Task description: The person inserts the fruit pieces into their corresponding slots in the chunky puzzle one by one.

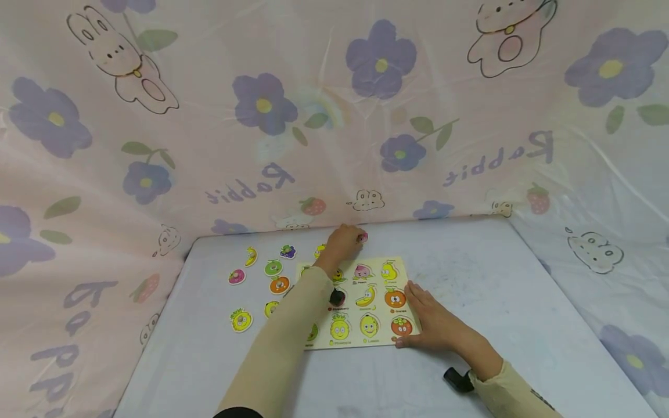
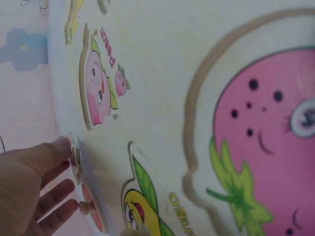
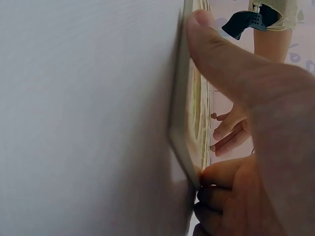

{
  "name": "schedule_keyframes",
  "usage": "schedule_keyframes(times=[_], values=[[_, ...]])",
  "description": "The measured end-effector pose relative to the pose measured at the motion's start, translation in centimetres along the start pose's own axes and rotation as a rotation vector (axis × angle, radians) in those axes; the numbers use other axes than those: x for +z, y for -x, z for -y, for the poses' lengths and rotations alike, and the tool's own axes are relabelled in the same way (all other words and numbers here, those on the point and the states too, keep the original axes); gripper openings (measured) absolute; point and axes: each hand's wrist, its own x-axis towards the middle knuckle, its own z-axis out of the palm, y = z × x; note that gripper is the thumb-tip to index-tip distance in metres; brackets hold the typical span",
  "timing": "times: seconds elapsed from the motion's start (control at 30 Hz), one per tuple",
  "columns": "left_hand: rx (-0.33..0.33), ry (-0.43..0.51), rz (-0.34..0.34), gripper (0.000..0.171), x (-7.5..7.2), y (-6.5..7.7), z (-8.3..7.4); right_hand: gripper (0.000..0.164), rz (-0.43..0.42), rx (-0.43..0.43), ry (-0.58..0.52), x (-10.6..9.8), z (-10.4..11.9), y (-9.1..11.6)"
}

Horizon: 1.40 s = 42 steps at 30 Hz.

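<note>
A wooden fruit puzzle board [image 1: 351, 289] lies on the white table, its printed fruits set in cut outlines. Beyond its back edge, my left hand [image 1: 342, 244] pinches a small pink-and-red puzzle piece [image 1: 364, 237] between thumb and fingers. The left wrist view shows this piece [image 2: 75, 160] nearly edge-on at the thumb tip, beside a round red piece [image 2: 96, 206] with a wooden knob. My right hand [image 1: 436, 316] holds the board's near right corner, thumb at the near edge and fingers along the right side. My left forearm hides part of the board's left side.
Left of the board lie loose knobbed pieces: a banana [image 1: 251, 256], grapes [image 1: 287, 251], a green fruit [image 1: 273, 267], an orange [image 1: 279, 284], a pink fruit [image 1: 237, 277], a pineapple [image 1: 241, 320]. A patterned curtain [image 1: 324, 145] rises behind the table.
</note>
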Motion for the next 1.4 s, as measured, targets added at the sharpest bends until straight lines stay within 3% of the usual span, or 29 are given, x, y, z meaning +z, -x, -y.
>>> schedule_keyframes(times=[0.13,0.57,0.77,1.07,1.4], values=[[-0.020,-0.008,0.004,0.039,0.1,0.1,-0.2,0.136,0.007,0.016,-0.001,-0.1,0.1,0.0],[0.051,-0.124,-0.041,0.023,1.2,-0.8,0.3,0.136,0.015,0.034,-0.012,-0.3,0.6,0.0],[0.041,-0.113,-0.034,0.017,1.2,-0.7,0.3,0.137,0.014,0.021,-0.010,-0.3,0.6,0.0],[0.015,-0.056,-0.022,0.022,0.9,-1.0,0.1,0.135,0.016,0.031,-0.005,-0.3,0.6,0.0],[0.047,0.011,-0.126,0.017,-0.1,0.4,-0.7,0.135,0.020,0.019,0.002,-0.2,0.5,0.0]])
